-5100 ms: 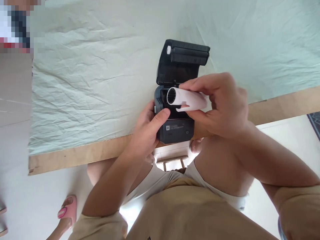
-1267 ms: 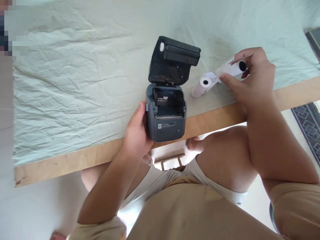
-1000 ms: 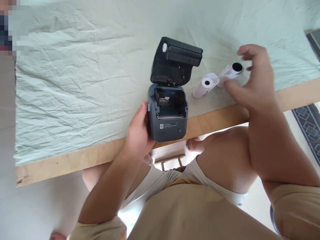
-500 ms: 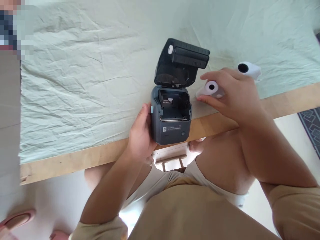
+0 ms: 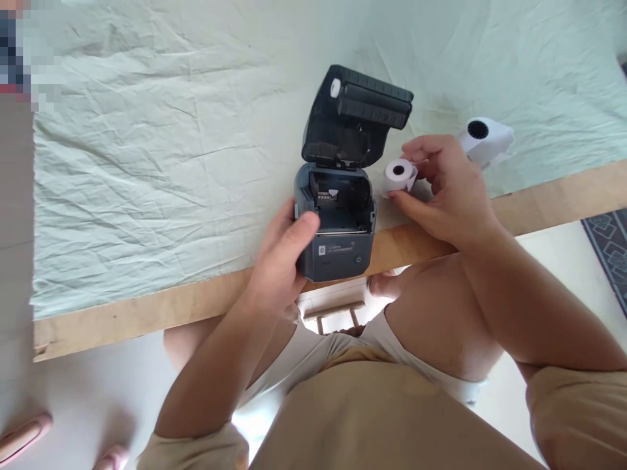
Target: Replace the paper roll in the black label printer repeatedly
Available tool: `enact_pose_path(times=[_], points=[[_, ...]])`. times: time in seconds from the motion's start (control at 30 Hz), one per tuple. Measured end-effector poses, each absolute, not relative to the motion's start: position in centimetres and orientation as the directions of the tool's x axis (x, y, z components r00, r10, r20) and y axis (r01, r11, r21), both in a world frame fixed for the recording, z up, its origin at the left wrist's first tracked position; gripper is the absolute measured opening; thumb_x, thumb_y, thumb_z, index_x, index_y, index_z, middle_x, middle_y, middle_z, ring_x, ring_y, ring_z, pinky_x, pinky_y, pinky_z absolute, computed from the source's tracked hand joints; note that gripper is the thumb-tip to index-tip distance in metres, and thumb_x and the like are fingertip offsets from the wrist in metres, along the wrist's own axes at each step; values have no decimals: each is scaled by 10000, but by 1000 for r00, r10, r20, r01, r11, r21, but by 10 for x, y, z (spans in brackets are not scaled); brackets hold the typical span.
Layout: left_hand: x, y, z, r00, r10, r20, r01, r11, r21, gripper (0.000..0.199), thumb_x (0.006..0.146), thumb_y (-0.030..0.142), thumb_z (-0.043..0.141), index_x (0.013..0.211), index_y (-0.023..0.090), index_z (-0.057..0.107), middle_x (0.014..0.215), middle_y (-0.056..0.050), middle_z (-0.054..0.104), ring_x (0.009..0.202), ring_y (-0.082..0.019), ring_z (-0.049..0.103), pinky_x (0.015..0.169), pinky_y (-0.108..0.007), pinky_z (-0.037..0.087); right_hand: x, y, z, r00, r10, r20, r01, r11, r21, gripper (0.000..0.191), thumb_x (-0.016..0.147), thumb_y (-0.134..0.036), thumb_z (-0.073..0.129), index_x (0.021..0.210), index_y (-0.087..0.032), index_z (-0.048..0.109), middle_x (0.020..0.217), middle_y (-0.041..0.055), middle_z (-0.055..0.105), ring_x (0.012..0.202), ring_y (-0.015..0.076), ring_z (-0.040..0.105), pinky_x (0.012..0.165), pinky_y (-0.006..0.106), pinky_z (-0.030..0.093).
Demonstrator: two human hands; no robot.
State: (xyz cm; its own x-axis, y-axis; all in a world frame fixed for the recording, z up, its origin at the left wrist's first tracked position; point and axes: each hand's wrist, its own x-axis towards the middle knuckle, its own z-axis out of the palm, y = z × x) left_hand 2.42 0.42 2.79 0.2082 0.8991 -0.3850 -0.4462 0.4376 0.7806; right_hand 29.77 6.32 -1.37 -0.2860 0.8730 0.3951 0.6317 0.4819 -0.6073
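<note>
A dark label printer (image 5: 337, 254) stands near the table's front edge with its lid (image 5: 360, 117) raised, its inner compartment exposed. My left hand (image 5: 284, 254) grips the printer's left side, the thumb lying over its front left corner. To the right of the printer, my right hand (image 5: 445, 189) holds a small white paper roll (image 5: 398, 173) with a black core between thumb and fingers. A loose strip of paper shows at the roll's right side. Behind my right hand lies a larger white roll (image 5: 494, 140) with a black core.
A wrinkled pale green cloth (image 5: 147, 163) covers the table, leaving a bare wooden front edge (image 5: 196, 303). My legs are beneath it. Pink footwear (image 5: 24, 438) is on the floor at the lower left, and a patterned mat (image 5: 610, 245) lies at the right.
The small roll has moved left, closer to the printer, with my right hand. My left thumb has shifted from the printer's side onto its front corner.
</note>
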Motion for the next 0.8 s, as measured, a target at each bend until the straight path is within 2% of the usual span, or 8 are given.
enact_pose_path(times=[0.1,0.2,0.27,0.33,0.43,0.5,0.7,0.8], points=[[23,3,27,178,916,-361,-403,402,822,572,811,572,1014,1198,228,771,1184,-112,896,1090,-381,879,734,-395,730,300,64,-11,-279,873,400,642,479,-599,425,903,-306,797,1323,-343,741,1127,24,827,935,244,788,812,418,683],[23,3,27,175,914,-367,-389,406,827,557,824,566,1001,1196,224,767,1178,-112,891,1047,-362,880,736,-389,725,294,61,-3,-213,807,551,612,550,-569,388,967,-390,785,1353,-358,773,1017,19,793,864,235,750,785,429,657],[23,3,27,171,908,-381,-383,418,824,522,841,550,991,1190,230,770,1167,-98,893,1034,-344,878,743,-381,724,284,56,4,-149,722,675,551,628,-550,386,996,-464,799,1371,-380,767,1033,23,798,847,229,740,758,426,639],[23,3,27,172,905,-388,-381,425,821,514,838,544,996,1180,230,775,1150,-93,894,1021,-337,877,735,-375,721,269,48,12,-148,674,724,479,689,-544,383,997,-470,829,1365,-394,753,1137,21,836,931,244,793,776,429,651],[23,4,28,170,914,-369,-388,406,827,556,802,551,1019,1177,222,773,1166,-105,893,1043,-352,875,738,-382,726,244,37,24,-228,711,666,446,684,-578,284,1017,-336,805,1282,-382,715,1227,-13,867,1089,270,862,881,462,692],[24,4,29,171,915,-365,-393,403,827,582,787,535,1027,1201,222,763,1199,-112,890,1075,-366,873,755,-398,734,233,34,29,-262,736,624,482,660,-576,209,1022,-242,779,1180,-350,696,1185,-26,883,1075,266,878,922,474,698],[24,1,28,207,911,-358,-426,413,805,509,802,503,1021,1128,235,736,1125,-96,890,1112,-374,871,614,-329,656,224,44,25,-387,714,584,483,696,-530,180,1013,-119,745,981,-286,685,1164,-32,911,1046,207,881,891,387,662],[23,0,23,216,925,-313,-447,379,811,445,861,490,991,1130,230,751,1134,-86,893,1067,-338,877,637,-315,649,222,43,22,-377,670,639,452,735,-505,173,1036,-130,708,964,-284,680,1099,-37,906,1002,198,873,863,380,637]])
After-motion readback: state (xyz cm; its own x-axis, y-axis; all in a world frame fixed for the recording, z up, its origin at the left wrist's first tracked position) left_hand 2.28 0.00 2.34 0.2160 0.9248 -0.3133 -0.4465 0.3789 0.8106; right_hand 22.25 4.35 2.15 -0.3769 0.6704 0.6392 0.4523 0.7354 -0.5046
